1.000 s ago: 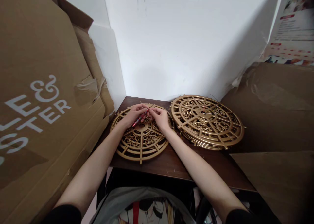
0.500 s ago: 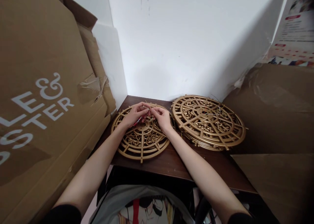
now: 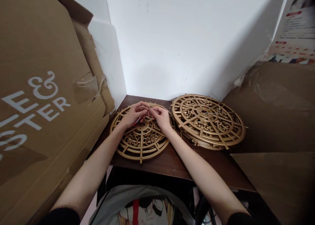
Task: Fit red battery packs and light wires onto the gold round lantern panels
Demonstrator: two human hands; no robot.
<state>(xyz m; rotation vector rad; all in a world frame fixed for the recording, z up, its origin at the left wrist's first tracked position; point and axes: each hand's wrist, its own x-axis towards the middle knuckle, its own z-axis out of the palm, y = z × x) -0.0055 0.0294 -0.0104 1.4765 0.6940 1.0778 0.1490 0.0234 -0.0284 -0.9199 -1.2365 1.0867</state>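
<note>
Over the L gold openwork disc [image 3: 141, 139], your L hand [image 3: 135, 115] & R hand [image 3: 162, 119] meet nr its far half, fingertips v. close. L grip's clamped on a slim red item [image 3: 137, 121], patterned, tilted, lower end twd you, upper end by your fingertips. R grip: thumb & fingertips look pinched together at that upper end; too small to tell what, if anything, is btwn them. Disc lies flat on your dark brown tabletop [image 3: 177, 167], w/ another rim showing under it. Just to its R, you've a stack of similar gold discs [image 3: 206, 112], w/ thin wires on top. Big cardboard box [image 3: 49, 37] on your L, brown carton [image 3: 278, 110] on your R, white wall [image 3: 172, 37] behind.
</note>
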